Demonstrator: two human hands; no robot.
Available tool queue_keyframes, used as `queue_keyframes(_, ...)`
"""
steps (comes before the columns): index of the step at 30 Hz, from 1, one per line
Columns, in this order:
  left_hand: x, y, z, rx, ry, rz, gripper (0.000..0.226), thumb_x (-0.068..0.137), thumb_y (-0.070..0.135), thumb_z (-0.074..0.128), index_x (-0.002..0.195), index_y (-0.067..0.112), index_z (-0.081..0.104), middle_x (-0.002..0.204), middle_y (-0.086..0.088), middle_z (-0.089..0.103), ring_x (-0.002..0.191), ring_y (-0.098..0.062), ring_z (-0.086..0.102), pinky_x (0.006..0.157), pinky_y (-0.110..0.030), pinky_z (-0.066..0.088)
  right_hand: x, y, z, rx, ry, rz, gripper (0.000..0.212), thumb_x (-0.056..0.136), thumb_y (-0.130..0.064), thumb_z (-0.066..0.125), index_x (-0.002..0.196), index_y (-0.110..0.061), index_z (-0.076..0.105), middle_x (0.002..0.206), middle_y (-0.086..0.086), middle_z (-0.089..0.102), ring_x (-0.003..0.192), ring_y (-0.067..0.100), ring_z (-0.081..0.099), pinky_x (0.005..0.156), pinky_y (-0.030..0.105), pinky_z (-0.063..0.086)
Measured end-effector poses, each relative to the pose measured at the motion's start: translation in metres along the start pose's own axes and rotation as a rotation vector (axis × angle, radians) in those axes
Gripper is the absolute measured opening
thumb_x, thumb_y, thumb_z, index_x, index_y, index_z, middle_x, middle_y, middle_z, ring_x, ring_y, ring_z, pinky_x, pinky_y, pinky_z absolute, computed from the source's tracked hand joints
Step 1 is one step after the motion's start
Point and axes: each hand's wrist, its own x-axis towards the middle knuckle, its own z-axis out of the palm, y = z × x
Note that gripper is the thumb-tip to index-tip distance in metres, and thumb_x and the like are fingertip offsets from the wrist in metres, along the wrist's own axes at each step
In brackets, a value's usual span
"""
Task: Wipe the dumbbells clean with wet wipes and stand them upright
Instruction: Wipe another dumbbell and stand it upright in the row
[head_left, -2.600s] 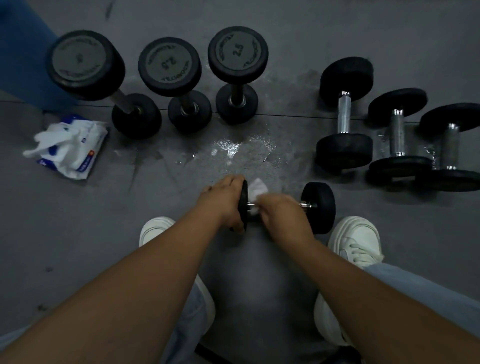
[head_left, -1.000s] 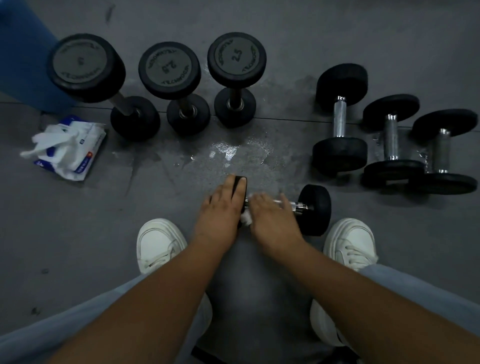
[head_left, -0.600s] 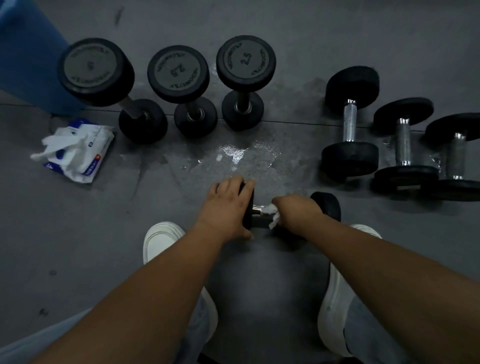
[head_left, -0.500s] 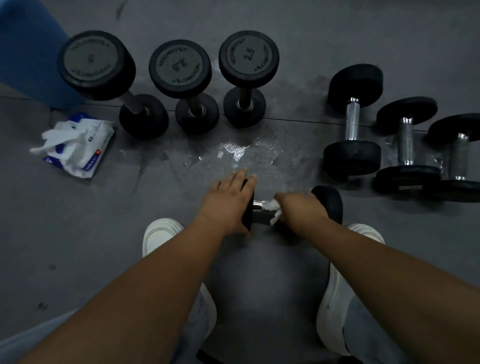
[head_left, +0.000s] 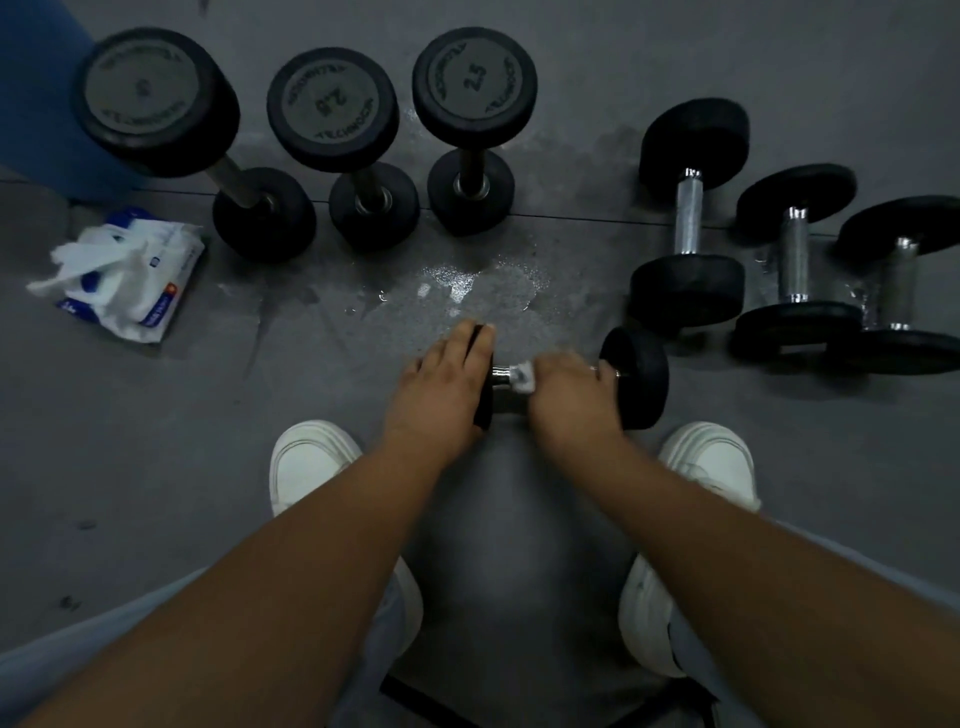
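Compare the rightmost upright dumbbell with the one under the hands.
The upright dumbbell stands on end; the held dumbbell lies sideways. The upright dumbbell is untouched; the held dumbbell has the left hand on one head and the right hand gripping a wipe on its handle. Both have black heads.

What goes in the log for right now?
phase: wiping | left hand: rests on dumbbell end | right hand: holds wet wipe on handle | upright: three dumbbells | lying: three others

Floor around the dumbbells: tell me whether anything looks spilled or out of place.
A wet, glistening patch spreads on the floor in front of the three upright dumbbells. The wipes pack lies at left with wipes bunched loosely out of it. Nothing looks damaged.
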Motion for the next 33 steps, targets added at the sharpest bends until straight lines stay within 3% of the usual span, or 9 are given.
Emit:
queue_keyframes(3, -0.002, 0.002, 0.001, 0.016, 0.028, -0.009, 0.095, 0.085, 0.024, 0.066, 0.156, 0.021, 0.002, 0.162, -0.003, 0.001, 0.133, -0.029, 0.037, 0.107, -0.042, 0.035, -0.011, -0.018, 0.009, -0.035, 0.008, -0.175, 0.024, 0.091, -0.027, 0.05, 0.111, -0.018, 0.06, 0.115, 0.005, 0.063, 0.113, 0.024, 0.054, 0.102, 0.043, 0.029)
queue_keyframes(7, 0.0, 0.002, 0.001, 0.019, 0.007, -0.019, 0.108, 0.076, 0.029, 0.075, 0.156, 0.022, 0.003, 0.161, -0.002, 0.002, 0.13, -0.028, 0.039, 0.105, -0.041, 0.037, -0.006, 0.01, 0.003, -0.056, 0.051, 0.041, 0.022, 0.09, -0.029, 0.049, 0.108, -0.02, 0.059, 0.114, 0.003, 0.063, 0.114, 0.023, 0.052, 0.102, 0.042, 0.027)
queue_keyframes(11, -0.001, 0.002, 0.003, 0.015, 0.036, -0.026, 0.097, 0.083, 0.028, 0.067, 0.156, 0.022, 0.003, 0.162, -0.001, 0.002, 0.13, -0.028, 0.039, 0.103, -0.041, 0.037, -0.014, -0.01, 0.004, -0.06, -0.027, -0.208, 0.025, 0.089, -0.029, 0.048, 0.111, -0.022, 0.058, 0.118, -0.001, 0.061, 0.119, 0.021, 0.05, 0.103, 0.043, 0.026)
queue_keyframes(14, 0.0, 0.001, 0.003, 0.014, 0.031, -0.014, 0.103, 0.078, 0.03, 0.071, 0.156, 0.022, 0.005, 0.161, -0.002, 0.005, 0.129, -0.029, 0.04, 0.102, -0.041, 0.038, -0.006, -0.001, -0.008, -0.017, -0.026, -0.059, 0.025, 0.091, -0.032, 0.049, 0.114, -0.024, 0.054, 0.121, -0.002, 0.057, 0.121, 0.02, 0.045, 0.103, 0.041, 0.022)
queue_keyframes(17, 0.002, 0.0, 0.001, 0.003, 0.019, -0.01, 0.101, 0.079, 0.035, 0.071, 0.156, 0.021, 0.006, 0.161, -0.003, 0.006, 0.13, -0.03, 0.04, 0.103, -0.043, 0.038, -0.016, -0.01, -0.008, -0.06, -0.139, -0.309, 0.047, 0.088, -0.035, 0.05, 0.133, -0.021, 0.045, 0.138, -0.003, 0.047, 0.131, 0.016, 0.038, 0.109, 0.042, 0.017)
queue_keyframes(21, 0.006, -0.002, 0.001, -0.034, 0.004, 0.001, 0.102, 0.078, 0.034, 0.072, 0.155, 0.021, 0.007, 0.16, -0.002, 0.006, 0.126, -0.032, 0.044, 0.098, -0.045, 0.042, 0.008, -0.004, -0.015, -0.005, -0.207, -0.155, 0.039, 0.086, -0.04, 0.051, 0.121, -0.023, 0.046, 0.129, 0.0, 0.053, 0.125, 0.02, 0.044, 0.107, 0.047, 0.021)
queue_keyframes(25, 0.009, -0.003, -0.001, -0.043, -0.013, -0.002, 0.104, 0.075, 0.031, 0.076, 0.154, 0.021, 0.009, 0.158, -0.001, 0.005, 0.118, -0.033, 0.05, 0.092, -0.044, 0.046, -0.021, -0.021, -0.001, -0.16, -0.212, -0.162, 0.064, 0.089, -0.032, 0.026, 0.146, -0.005, 0.032, 0.15, 0.013, 0.036, 0.141, 0.03, 0.03, 0.113, 0.052, 0.019)
queue_keyframes(29, 0.015, -0.006, 0.002, -0.065, -0.013, -0.001, 0.105, 0.073, 0.037, 0.078, 0.152, 0.022, 0.011, 0.156, -0.001, 0.007, 0.112, -0.034, 0.054, 0.085, -0.045, 0.05, -0.032, -0.014, 0.005, -0.229, -0.155, -0.209, 0.069, 0.084, -0.03, 0.023, 0.146, -0.002, 0.037, 0.151, 0.016, 0.036, 0.14, 0.031, 0.033, 0.112, 0.055, 0.023)
queue_keyframes(33, 0.016, -0.005, -0.002, -0.089, -0.01, -0.017, 0.092, 0.083, 0.036, 0.068, 0.153, 0.023, 0.011, 0.159, -0.001, 0.006, 0.113, -0.034, 0.053, 0.086, -0.046, 0.049, -0.003, -0.03, 0.0, -0.172, -0.152, -0.099, 0.069, 0.087, -0.03, 0.01, 0.148, -0.004, 0.03, 0.154, 0.015, 0.031, 0.144, 0.031, 0.023, 0.115, 0.055, 0.011)
